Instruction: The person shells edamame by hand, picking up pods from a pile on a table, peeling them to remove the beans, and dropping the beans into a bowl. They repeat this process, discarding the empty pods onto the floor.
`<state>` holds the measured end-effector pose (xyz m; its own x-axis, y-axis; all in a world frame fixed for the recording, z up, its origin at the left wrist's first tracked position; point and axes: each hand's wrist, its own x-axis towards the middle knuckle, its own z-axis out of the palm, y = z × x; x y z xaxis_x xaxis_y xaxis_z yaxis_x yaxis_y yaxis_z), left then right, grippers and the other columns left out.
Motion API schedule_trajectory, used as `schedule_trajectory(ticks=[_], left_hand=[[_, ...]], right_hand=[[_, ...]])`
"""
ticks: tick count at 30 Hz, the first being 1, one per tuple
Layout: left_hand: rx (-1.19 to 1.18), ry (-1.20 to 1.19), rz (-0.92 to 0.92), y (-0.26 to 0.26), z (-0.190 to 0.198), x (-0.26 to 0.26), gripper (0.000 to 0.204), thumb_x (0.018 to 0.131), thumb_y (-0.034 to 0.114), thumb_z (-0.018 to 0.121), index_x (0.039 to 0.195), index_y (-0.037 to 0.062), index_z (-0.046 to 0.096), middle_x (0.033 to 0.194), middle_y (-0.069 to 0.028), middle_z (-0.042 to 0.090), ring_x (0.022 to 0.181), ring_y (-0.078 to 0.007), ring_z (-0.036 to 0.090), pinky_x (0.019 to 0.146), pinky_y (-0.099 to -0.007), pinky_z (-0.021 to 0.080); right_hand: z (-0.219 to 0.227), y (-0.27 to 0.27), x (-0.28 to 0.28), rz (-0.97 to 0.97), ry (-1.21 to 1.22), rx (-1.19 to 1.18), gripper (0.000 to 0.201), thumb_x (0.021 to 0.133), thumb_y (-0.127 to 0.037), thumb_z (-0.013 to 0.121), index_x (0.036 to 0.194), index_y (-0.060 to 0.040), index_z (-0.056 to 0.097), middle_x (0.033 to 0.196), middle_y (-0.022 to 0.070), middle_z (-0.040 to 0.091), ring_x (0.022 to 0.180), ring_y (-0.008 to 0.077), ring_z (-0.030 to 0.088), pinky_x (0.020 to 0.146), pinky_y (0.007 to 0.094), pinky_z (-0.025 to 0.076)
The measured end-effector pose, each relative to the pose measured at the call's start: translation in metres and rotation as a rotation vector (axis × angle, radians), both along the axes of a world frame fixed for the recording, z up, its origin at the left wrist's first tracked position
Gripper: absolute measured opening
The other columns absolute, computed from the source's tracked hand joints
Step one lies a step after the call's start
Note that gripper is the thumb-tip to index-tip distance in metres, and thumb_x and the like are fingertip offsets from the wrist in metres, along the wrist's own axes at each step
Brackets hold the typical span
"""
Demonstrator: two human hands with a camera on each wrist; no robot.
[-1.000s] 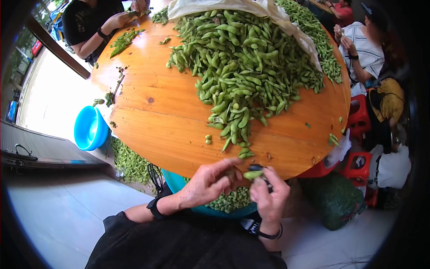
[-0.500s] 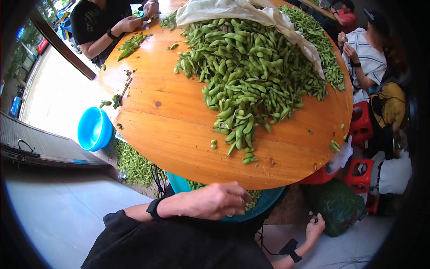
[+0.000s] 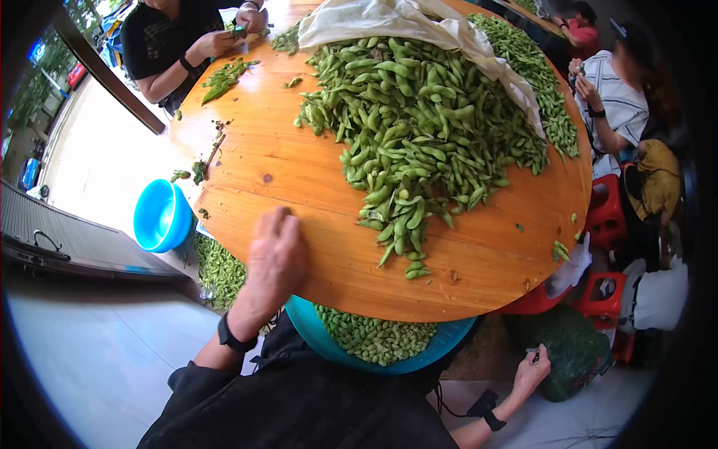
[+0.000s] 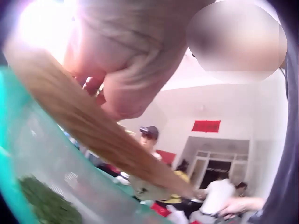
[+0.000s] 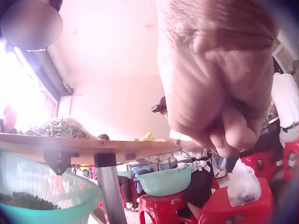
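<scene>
My left hand [image 3: 275, 258] is at the table's near left edge, blurred, with its fingers loosely bent over the wood. In the left wrist view that hand [image 4: 131, 60] hangs over the table edge [image 4: 93, 123]; tiny pale spots show by its fingers, too unclear to name. Low at the right, my right hand [image 3: 532, 370] grips a small dark object [image 3: 535, 358] beside a dark green bag [image 3: 561, 348]. The right wrist view shows this hand [image 5: 219, 88] with curled fingers. Green pods [image 3: 419, 127] are heaped on the table. Shelled beans [image 3: 381, 339] lie in a teal basin [image 3: 303, 322] below its edge.
A blue bowl [image 3: 162, 215] stands left of the table, near pods on the floor [image 3: 219, 273]. Red stools [image 3: 604, 213] are at the right. One person [image 3: 168, 56] sits at the far left, another in white [image 3: 613, 97] at the right. White cloth [image 3: 389, 19] borders the heap.
My left hand has moved from above the basin up and left to the table edge. My right hand went from the table's front to beside the bag, where it has since shifted slightly.
</scene>
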<state>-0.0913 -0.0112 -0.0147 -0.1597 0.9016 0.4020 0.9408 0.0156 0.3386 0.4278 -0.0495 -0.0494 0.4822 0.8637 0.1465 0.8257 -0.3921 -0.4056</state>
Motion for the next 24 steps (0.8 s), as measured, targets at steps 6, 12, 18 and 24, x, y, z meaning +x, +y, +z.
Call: schedule_trajectory(ticks=[6,12,18,24], left_hand=[[0.047,-0.315,-0.092,-0.005,0.036,0.018,0.024,0.075,-0.005,0.067,0.098,0.0018,0.063,0.099,-0.0166,0.059,0.097,-0.0350,0.059,0.081,-0.0429,0.050],[-0.040,-0.359,-0.255,0.022,0.021,0.084,0.022,0.081,0.011,0.075,0.100,0.0053,0.065,0.091,-0.0127,0.057,0.083,-0.0331,0.061,0.072,-0.0410,0.051],[-0.020,-0.351,-0.215,0.023,0.012,0.074,0.016,0.081,0.003,0.069,0.096,0.0045,0.064,0.095,-0.0129,0.059,0.086,-0.0334,0.062,0.073,-0.0414,0.052],[-0.046,-0.629,-0.210,0.013,0.023,0.061,0.009,0.085,0.000,0.065,0.093,0.0028,0.060,0.087,-0.0108,0.060,0.075,-0.0309,0.061,0.069,-0.0366,0.051]], right_hand=[[0.005,0.007,-0.008,-0.025,0.026,0.207,0.030,0.090,0.002,0.057,0.118,0.0116,0.062,0.095,0.0260,0.070,0.081,0.0292,0.068,0.075,0.0371,0.054],[0.039,0.017,-0.074,-0.014,0.271,0.379,0.027,0.095,-0.004,0.057,0.118,0.0101,0.061,0.079,0.0124,0.064,0.062,0.0151,0.053,0.057,0.0312,0.047],[0.049,0.023,-0.147,0.291,0.458,0.314,0.017,0.091,-0.003,0.059,0.104,0.0065,0.064,0.073,0.0076,0.059,0.057,0.0114,0.051,0.050,0.0273,0.042],[0.076,0.035,-0.229,0.691,0.837,0.043,0.020,0.088,0.003,0.060,0.107,0.0060,0.066,0.079,0.0102,0.067,0.058,0.0101,0.059,0.053,0.0251,0.047]])
